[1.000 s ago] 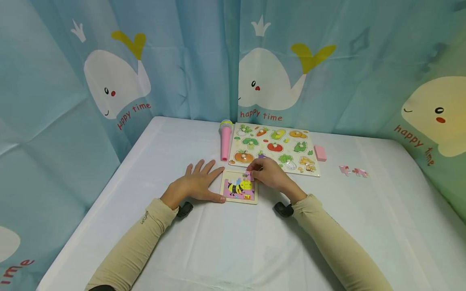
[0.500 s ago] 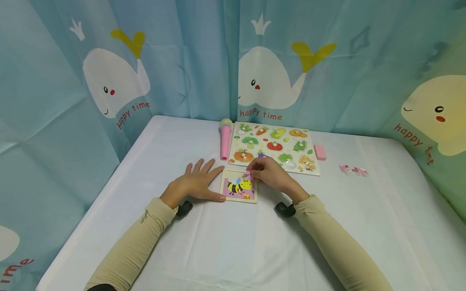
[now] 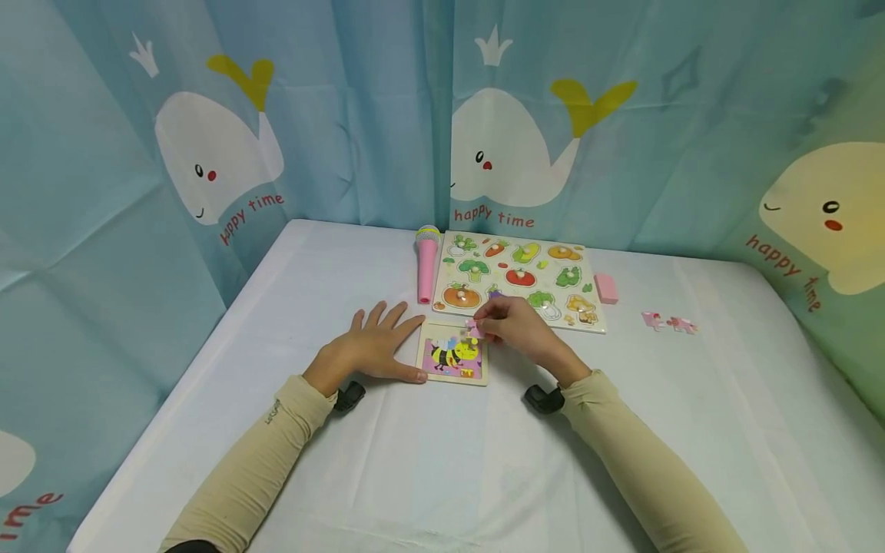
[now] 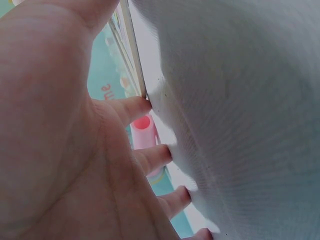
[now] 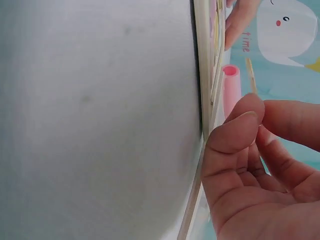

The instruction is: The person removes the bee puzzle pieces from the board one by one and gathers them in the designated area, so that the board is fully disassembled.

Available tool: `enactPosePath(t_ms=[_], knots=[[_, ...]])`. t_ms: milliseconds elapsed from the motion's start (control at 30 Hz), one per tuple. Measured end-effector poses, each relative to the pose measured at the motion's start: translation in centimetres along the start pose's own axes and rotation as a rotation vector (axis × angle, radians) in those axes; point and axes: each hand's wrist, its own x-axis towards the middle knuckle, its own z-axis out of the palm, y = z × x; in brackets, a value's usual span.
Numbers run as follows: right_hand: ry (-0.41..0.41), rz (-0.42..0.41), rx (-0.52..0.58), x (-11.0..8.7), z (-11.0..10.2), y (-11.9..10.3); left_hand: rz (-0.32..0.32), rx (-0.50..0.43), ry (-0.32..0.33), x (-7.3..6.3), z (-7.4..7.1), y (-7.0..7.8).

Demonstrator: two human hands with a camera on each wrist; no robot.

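A small wooden-framed bee puzzle (image 3: 452, 379) lies on the table between the hands. My left hand (image 3: 373, 346) rests on the table with fingers spread, thumb and forefinger touching the puzzle's left edge. Between thumb and forefinger, my right hand (image 3: 518, 329) pinches a pink puzzle piece (image 3: 473, 329) over the puzzle's top right corner. In the right wrist view the piece (image 5: 251, 75) stands on edge, raised above the frame. Two more pink pieces (image 3: 652, 321) (image 3: 683, 326) lie far to the right.
Behind the hands lies a vegetable peg board (image 3: 518, 257). A pink toy microphone (image 3: 427, 269) stands lengthwise at its left side, and a pink block (image 3: 606, 289) sits at its right. A blue whale-print curtain (image 3: 373, 115) hangs along the table's back.
The right hand has lifted the pink piece slightly off the puzzle's corner and tilted it. The left hand has stayed in place.
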Motion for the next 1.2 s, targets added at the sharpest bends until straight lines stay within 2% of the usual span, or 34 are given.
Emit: enactPosePath(t_ms=[200,467,733,967,1200], knots=[[0.020,-0.019,0.019,-0.3,-0.6,-0.2,-0.005,-0.010,-0.003,-0.1,0.0,0.0],[0.071,0.004,0.047,-1.2,-1.8,-0.7,-0.004,-0.022,0.003,0.0,0.0,0.1],[0.115,-0.013,0.055,-2.2,-3.8,-0.4,-0.001,-0.018,0.004,0.0,0.0,0.1],[0.149,0.000,0.011,-3.2,-5.9,0.3,-0.001,-0.017,-0.002,0.0,0.0,0.2],[0.181,0.010,0.025,-3.8,-7.6,1.0,0.005,-0.010,-0.007,0.0,0.0,0.1]])
